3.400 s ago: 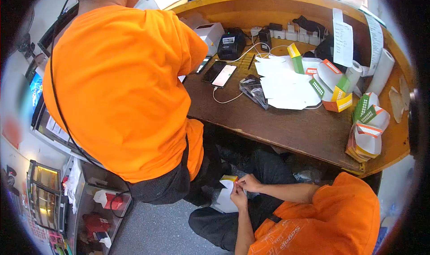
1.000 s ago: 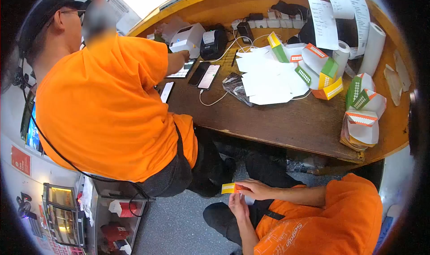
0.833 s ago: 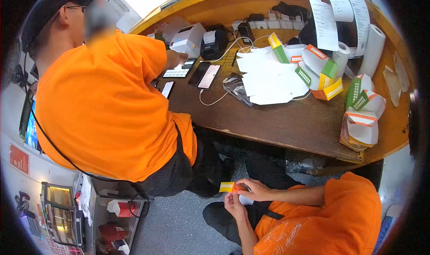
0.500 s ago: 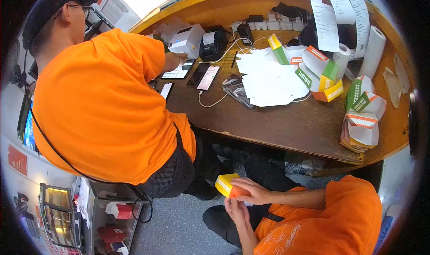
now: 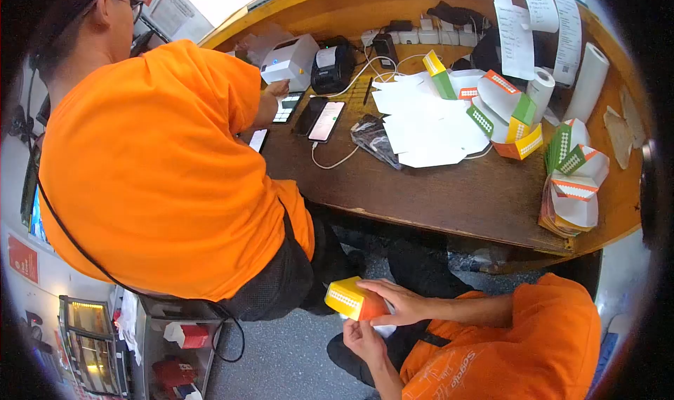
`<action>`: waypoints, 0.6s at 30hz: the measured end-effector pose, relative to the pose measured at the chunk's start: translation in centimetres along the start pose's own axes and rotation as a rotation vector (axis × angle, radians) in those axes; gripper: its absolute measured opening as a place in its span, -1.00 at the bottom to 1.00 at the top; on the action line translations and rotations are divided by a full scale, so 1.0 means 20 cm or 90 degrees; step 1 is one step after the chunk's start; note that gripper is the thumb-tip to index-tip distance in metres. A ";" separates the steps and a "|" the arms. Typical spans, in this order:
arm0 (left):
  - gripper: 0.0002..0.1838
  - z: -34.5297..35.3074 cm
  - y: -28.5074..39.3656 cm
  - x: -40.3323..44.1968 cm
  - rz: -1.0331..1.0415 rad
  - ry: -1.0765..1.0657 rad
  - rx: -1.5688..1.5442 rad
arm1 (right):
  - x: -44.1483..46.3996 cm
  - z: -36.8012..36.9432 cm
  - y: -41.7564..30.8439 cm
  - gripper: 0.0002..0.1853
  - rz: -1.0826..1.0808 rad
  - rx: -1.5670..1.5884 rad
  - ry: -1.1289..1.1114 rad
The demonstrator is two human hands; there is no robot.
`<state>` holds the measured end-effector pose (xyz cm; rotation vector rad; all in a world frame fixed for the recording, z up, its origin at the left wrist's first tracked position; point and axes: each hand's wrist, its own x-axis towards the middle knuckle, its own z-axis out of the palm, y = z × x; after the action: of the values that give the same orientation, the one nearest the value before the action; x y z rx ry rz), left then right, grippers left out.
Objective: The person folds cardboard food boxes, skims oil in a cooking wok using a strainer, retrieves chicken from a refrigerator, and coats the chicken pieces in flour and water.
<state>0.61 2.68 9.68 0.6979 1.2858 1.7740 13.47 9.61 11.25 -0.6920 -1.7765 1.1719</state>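
A small yellow-and-orange paper food box (image 5: 345, 298) with white patterned sides is held low over my lap. My right hand (image 5: 399, 302) lies across its top and orange side, fingers closed around the board. Below it, my left hand (image 5: 364, 340) pinches the box's lower edge with bent fingers. Part of the box's near side is hidden behind the hands. On the table's right end stands a stack of folded paper boxes (image 5: 574, 214), and more formed boxes (image 5: 516, 129) lie beside flat white box blanks (image 5: 425, 122).
A co-worker in an orange shirt (image 5: 154, 168) stands at the left, one hand near a white label printer (image 5: 291, 61). Phones (image 5: 326, 121), a black printer (image 5: 333, 68) and cables lie on the wooden table (image 5: 449, 196). Paper rolls (image 5: 588, 84) stand at the back right.
The box has moved slightly left and turned, showing more of its yellow patterned side. My left hand has shifted a little left with it. The co-worker's hand has moved slightly beside the printer.
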 end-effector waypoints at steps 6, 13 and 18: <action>-0.63 0.16 0.17 0.00 -0.162 -0.051 -0.143 | 0.10 -0.14 -0.15 -0.19 -0.069 -0.042 -0.048; -0.63 0.43 0.25 0.07 -0.300 -0.067 -0.216 | 0.23 -0.35 -0.37 -0.17 0.045 -0.064 -0.122; -0.51 0.61 0.41 0.23 -0.276 -0.235 -0.066 | 0.40 -0.54 -0.52 -0.41 0.177 -0.114 0.087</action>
<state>5.69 11.45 21.33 0.5982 0.9954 1.2794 19.48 16.60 25.49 -1.1279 -1.7207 1.1237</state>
